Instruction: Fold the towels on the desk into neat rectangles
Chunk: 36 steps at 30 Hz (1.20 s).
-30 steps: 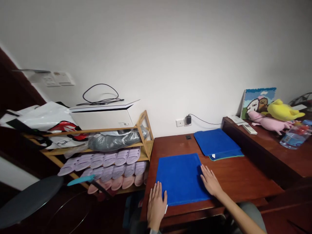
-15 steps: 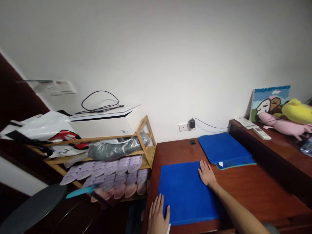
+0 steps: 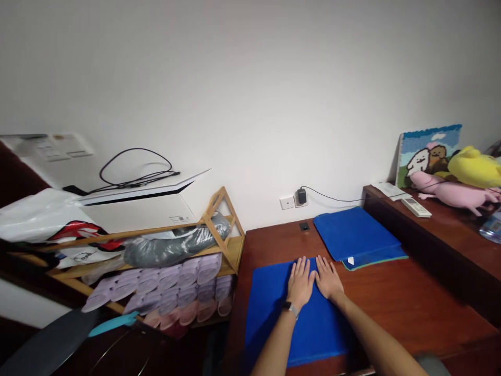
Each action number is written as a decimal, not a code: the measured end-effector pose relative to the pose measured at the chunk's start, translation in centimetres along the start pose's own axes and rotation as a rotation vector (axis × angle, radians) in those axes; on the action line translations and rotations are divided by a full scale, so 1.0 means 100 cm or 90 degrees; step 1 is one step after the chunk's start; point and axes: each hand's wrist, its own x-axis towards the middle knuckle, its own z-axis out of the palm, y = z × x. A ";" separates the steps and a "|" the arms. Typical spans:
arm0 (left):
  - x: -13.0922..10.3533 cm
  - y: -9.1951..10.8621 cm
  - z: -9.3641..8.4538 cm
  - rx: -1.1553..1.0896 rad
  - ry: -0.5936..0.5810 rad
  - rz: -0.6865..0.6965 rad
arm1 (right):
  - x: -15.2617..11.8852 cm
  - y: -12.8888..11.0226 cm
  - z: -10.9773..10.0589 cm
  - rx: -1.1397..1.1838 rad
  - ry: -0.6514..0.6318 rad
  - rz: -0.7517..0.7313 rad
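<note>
A blue cloth [image 3: 270, 308] lies spread flat on the reddish-brown wooden desk [image 3: 395, 303]. My left hand [image 3: 301, 284], with a watch at the wrist, rests palm down on the cloth's far part, fingers stretched out. Right beside it, my right hand [image 3: 329, 279] lies flat at the cloth's far right corner, fingers extended. The thumbs are close together. Behind and to the right is a folded stack of blue cloth [image 3: 356, 230] with a green edge and a small white tag.
A wooden rack [image 3: 230, 250] at the left holds a white box [image 3: 141, 211], plastic bags and rows of slippers [image 3: 172, 277]. A raised shelf at the right bears a remote control [image 3: 416, 207] and a pink plush toy [image 3: 454, 189]. A black adapter [image 3: 301, 196] is plugged into the wall.
My left hand has moved from the cloth's near left edge up to its far side, beside my right hand. My right hand stays at the far right corner. The view has shifted slightly.
</note>
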 end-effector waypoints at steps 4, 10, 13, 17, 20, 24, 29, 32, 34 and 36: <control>0.011 -0.020 0.024 -0.002 -0.051 -0.043 | 0.001 0.003 0.006 -0.011 0.011 0.004; -0.042 -0.127 -0.007 0.101 -0.026 -0.197 | 0.002 0.006 0.011 -0.018 0.017 0.004; -0.063 -0.168 -0.021 0.119 -0.012 -0.212 | 0.003 0.009 0.014 -0.019 0.012 0.009; -0.069 -0.180 -0.017 0.118 0.015 -0.206 | 0.004 0.010 0.016 -0.024 0.017 0.007; -0.066 -0.177 -0.012 0.123 0.026 -0.205 | 0.003 0.006 0.010 -0.036 0.011 0.008; -0.065 -0.179 -0.016 0.136 0.019 -0.205 | 0.001 -0.004 -0.005 -0.036 -0.015 0.028; -0.050 -0.156 -0.019 0.165 0.088 -0.154 | 0.001 -0.008 -0.019 0.002 -0.041 0.034; -0.024 -0.096 -0.010 0.126 0.118 -0.071 | 0.003 -0.005 -0.019 0.025 -0.036 0.026; -0.005 -0.045 0.003 0.083 0.099 -0.014 | 0.004 -0.002 -0.016 0.023 -0.029 0.015; 0.010 0.000 0.019 0.042 0.065 0.023 | 0.004 0.002 -0.013 0.013 -0.026 -0.005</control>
